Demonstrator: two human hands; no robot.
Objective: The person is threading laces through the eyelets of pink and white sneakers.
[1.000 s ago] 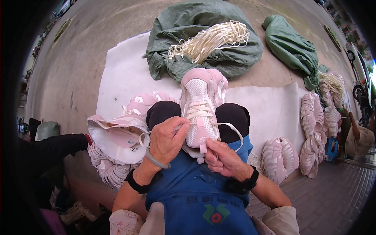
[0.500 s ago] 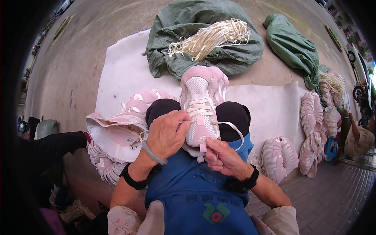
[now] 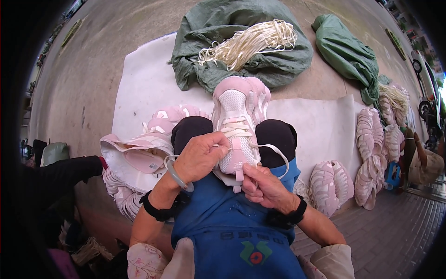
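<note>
A pink and white shoe upper (image 3: 234, 104) lies between my knees, its toe away from me, with another upper partly behind it. Cream shoelace (image 3: 237, 128) crosses its middle in rows, and a loose end (image 3: 278, 153) loops out on the right. My left hand (image 3: 200, 158) is closed at the left edge beside the tongue, thumb and forefinger pinching the lace. On the right, my right hand (image 3: 265, 186) pinches the upper by the tongue's lower end, next to a pink pull tab (image 3: 239, 176).
Ahead, a bundle of cream laces (image 3: 255, 44) rests on a green sack (image 3: 200, 28). A second green sack (image 3: 346, 53) lies farther right. More shoe uppers are stacked at left (image 3: 144, 151) and right (image 3: 325, 188). A white sheet (image 3: 144, 88) covers the ground.
My left hand has turned slightly, its fingertips shifting right toward the tongue. My right hand keeps nearly the same place on the upper.
</note>
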